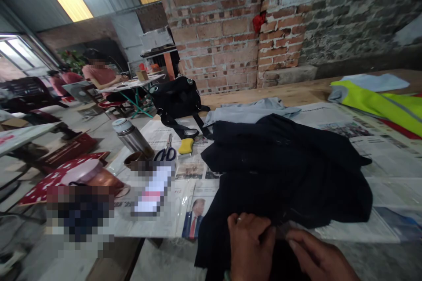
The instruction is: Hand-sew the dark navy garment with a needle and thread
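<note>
A dark navy garment (283,171) lies spread over the newspaper-covered table and hangs over the near edge. My left hand (250,243) is closed on the garment's near part, fingers curled into the cloth, with a ring on one finger. Just to its right, my right hand (316,252) is closed in a pinch close to the cloth. Whatever sits between its thumb and finger is too small and dark to make out. Both hands are close together at the table's near edge.
Left of the garment are scissors (167,151), a yellow sponge-like piece (186,146), a steel flask (132,136) and a black bag (178,99). Grey cloth (244,112) lies behind the garment; a yellow-green vest (382,99) is at right. A person (102,74) sits farther back.
</note>
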{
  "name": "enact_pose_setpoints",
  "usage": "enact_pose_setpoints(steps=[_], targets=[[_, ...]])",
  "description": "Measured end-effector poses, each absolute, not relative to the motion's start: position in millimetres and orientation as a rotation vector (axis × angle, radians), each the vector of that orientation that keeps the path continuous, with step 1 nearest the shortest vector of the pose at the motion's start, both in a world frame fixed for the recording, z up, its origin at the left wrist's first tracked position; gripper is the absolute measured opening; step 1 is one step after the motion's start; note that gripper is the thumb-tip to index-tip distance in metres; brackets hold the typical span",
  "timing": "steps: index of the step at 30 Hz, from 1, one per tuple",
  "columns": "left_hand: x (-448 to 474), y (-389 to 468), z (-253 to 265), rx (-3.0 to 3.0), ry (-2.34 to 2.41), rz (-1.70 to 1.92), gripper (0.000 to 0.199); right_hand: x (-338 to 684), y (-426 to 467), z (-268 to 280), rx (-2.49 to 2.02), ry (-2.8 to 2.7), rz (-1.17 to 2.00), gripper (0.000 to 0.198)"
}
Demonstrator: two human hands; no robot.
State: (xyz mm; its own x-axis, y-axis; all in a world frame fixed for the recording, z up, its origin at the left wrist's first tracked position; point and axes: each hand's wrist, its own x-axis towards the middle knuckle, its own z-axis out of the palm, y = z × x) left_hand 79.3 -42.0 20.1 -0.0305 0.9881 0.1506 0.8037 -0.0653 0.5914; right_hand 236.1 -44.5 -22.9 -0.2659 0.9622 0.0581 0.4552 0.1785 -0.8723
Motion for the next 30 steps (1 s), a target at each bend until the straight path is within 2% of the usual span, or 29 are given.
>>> enact_pose_setpoints(steps=[13, 18, 23, 25, 28, 30], targets=[[79, -44, 5, 2.285, 1.829, 1.264, 0.017, 233, -40, -14, -1.364, -1.872, 1.026, 0.024], [82, -46, 7, 2.483, 1.767, 1.301, 0.018, 224, -33, -10, -1.377, -1.92, 1.021, 0.025], [76, -46, 11, 2.419, 1.826, 1.202, 0.013, 230, -33, -8, -1.418, -2.032, 1.003, 0.026], [74, -45, 11, 2.394, 1.842, 1.217, 0.014, 242, -28, -2, -1.413, -2.073, 0.856, 0.024], [73, -44, 10, 2.415, 1.833, 1.245, 0.015, 255, -10, 16, -1.399, -2.043, 0.454, 0.022], [73, -43, 10, 2.47, 1.819, 1.243, 0.016, 253, 6, 30, -1.349, -2.116, 0.394, 0.021]])
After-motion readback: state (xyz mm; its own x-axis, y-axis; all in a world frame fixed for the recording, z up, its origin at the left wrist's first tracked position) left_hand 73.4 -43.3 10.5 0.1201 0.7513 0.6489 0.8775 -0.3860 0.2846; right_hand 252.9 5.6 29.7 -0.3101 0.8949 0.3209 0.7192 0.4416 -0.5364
